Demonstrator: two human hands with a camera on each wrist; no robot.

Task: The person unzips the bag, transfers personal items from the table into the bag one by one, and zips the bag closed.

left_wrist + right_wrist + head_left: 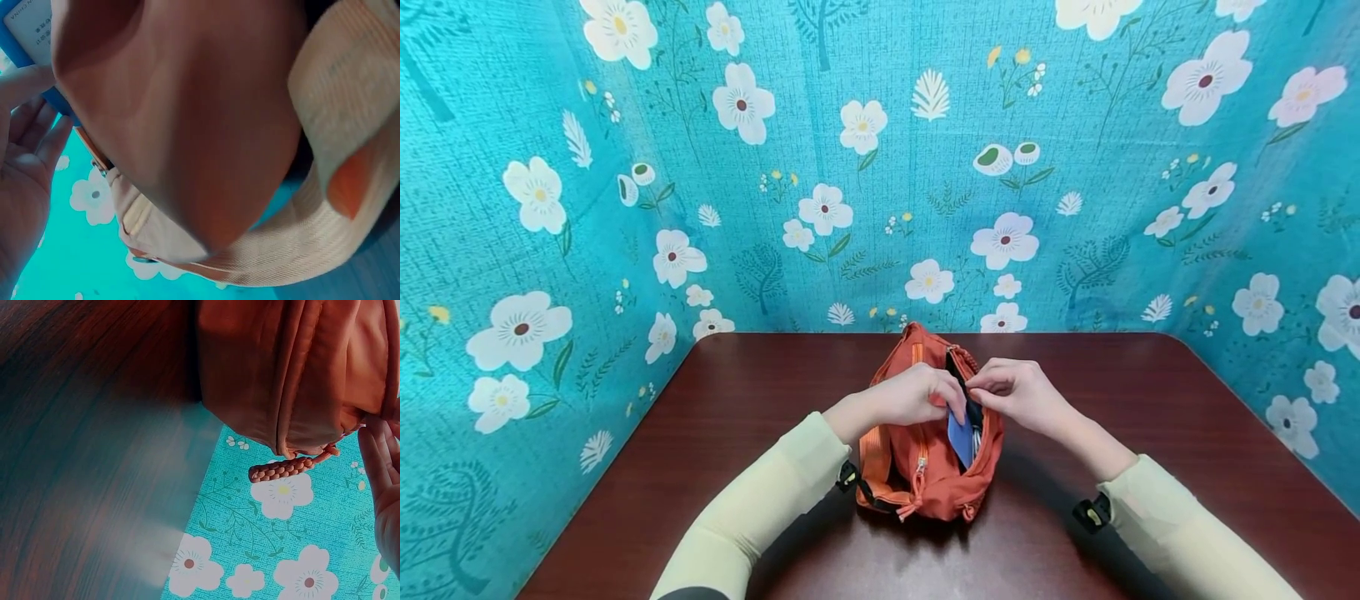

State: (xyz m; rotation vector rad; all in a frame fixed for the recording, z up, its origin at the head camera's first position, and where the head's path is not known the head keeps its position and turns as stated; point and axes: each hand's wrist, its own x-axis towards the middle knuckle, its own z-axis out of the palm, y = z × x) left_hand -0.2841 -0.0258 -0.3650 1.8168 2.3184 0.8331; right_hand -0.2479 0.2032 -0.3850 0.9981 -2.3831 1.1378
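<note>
An orange-red fabric bag (951, 497) stands on the table with its zipped top opening spread. My left hand (913, 396) pinches a flat blue item (959, 440), partly inside the opening. In the left wrist view this blue item (28, 34) carries a pale label with small print; its exact kind is unclear. On the far side, my right hand (1021, 390) pinches the rim of the opening between thumb and fingers. The right wrist view shows that hand (386, 484) at the bag's edge (250, 375). Something whitish lies deeper inside, mostly hidden.
The dark reddish-brown table (760, 433) reaches back to a turquoise floral cloth (865, 217) that hangs behind and at both sides. A wide strap (874, 457) loops off the bag's left side. A braided pull (281, 470) hangs from its end.
</note>
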